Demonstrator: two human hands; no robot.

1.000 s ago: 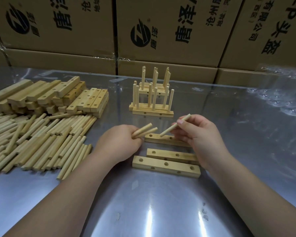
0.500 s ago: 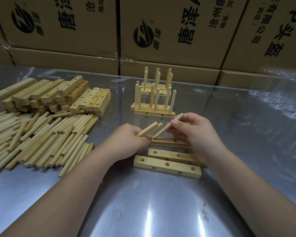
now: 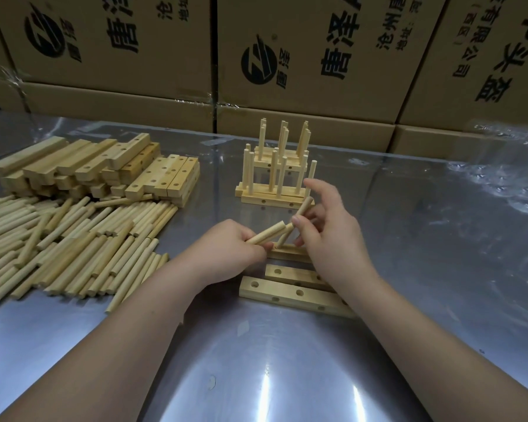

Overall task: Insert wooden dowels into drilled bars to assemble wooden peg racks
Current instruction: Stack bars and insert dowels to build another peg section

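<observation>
Right hand point(image 3: 333, 236) pinches a dowel point(image 3: 304, 208) tilted into the left hole of the far bar point(image 3: 290, 254) on the tabletop point(image 3: 287, 376). Left hand point(image 3: 226, 254) grips spare dowels point(image 3: 267, 236), so nothing's pinning that bar. A crooked push could jam the dowel or skid it.

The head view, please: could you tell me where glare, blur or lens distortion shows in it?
In the head view, bright glare streaks lie on the metal table near the bottom edge; the cardboard boxes lean outward from wide-angle distortion; the right hand pinching a dowel looks slightly soft.
</observation>
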